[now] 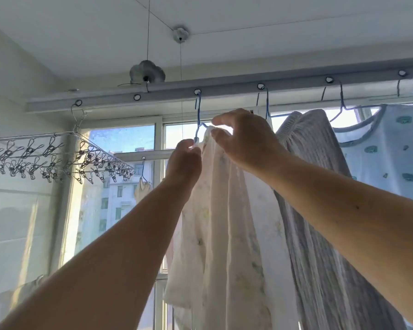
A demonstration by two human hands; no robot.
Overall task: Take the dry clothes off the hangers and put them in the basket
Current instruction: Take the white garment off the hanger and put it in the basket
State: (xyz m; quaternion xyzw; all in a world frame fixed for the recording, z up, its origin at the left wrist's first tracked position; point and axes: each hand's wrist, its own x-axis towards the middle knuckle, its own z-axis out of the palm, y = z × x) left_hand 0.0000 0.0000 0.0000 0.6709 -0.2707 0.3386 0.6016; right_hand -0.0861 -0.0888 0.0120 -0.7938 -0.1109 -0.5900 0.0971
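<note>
A white garment with a faint floral print [224, 222] hangs from a blue hanger [198, 115] hooked into the overhead drying rail [224, 90]. My left hand [184, 160] grips the garment's top edge at the hanger's lower end. My right hand [243, 139] pinches the same top edge a little to the right. Beside it hang a grey ribbed garment [320, 198] and a light blue printed top [391, 151], each on its own blue hanger. No basket is in view.
A metal clip rack with several pegs [53, 158] hangs at the left from the rail. A small yellowish item [142, 186] hangs on a lower rail by the window [124, 139]. A white wall is on the left.
</note>
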